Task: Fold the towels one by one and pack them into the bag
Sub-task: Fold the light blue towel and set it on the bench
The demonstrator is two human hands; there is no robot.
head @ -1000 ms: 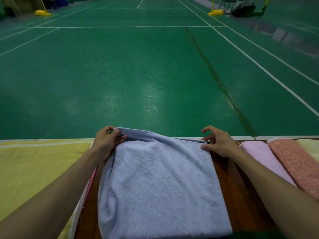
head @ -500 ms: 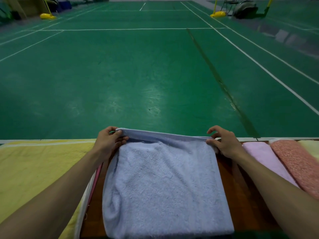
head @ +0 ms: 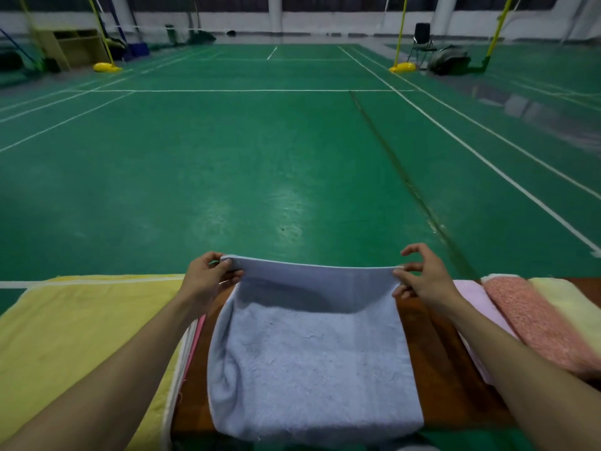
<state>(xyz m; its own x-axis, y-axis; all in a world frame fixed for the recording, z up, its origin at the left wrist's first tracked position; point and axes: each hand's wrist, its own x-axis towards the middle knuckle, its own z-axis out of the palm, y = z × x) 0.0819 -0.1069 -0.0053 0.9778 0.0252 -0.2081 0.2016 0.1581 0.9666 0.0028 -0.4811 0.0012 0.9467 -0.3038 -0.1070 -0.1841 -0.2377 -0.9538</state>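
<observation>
The light blue towel lies on the brown counter in front of the person, its far edge held raised above the rest of the cloth; the left hand pinches the far left corner, fingers curled onto the hem; the right hand pinches the far right corner between thumb and forefinger, its other fingers spread loosely above. A yellow towel lies spread at the left, beneath the left forearm; at the right, side by side, lie a pale pink towel, a salmon towel and a cream towel; beyond the counter stretches a green court floor.
</observation>
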